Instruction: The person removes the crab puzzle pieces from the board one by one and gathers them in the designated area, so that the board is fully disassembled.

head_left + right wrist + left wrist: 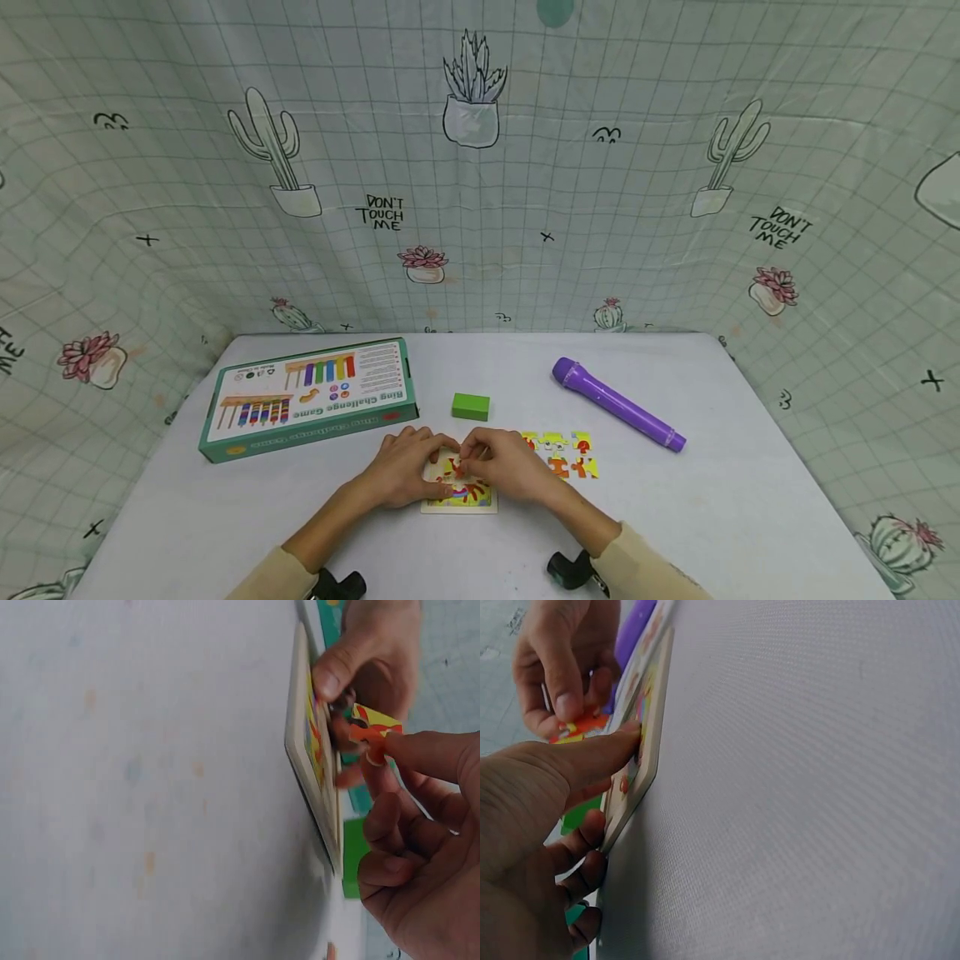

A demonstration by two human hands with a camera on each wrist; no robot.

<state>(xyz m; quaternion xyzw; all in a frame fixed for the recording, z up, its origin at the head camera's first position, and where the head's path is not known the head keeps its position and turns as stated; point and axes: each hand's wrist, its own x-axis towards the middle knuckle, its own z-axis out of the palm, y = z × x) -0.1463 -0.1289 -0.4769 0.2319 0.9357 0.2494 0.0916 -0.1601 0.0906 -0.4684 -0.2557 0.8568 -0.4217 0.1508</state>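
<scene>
A small wooden jigsaw puzzle board [480,507] with a pale frame and a colourful picture lies on the table in front of me. My left hand [401,469] holds the board at its left side, the thumb resting on the picture and the fingers by the edge. Over the board, my right hand [510,465] pinches an orange and yellow puzzle piece [386,724] between thumb and index finger. That piece is held just above the board in the right wrist view. Several loose puzzle pieces [555,439] lie beside the right hand, some partly hidden by it.
Behind the board stands a green block [470,407]. A green-edged Ring Challenge Game box [315,396] lies at the back left, and a purple microphone-shaped stick [618,405] at the back right. A patterned cloth hangs around the white table [712,517].
</scene>
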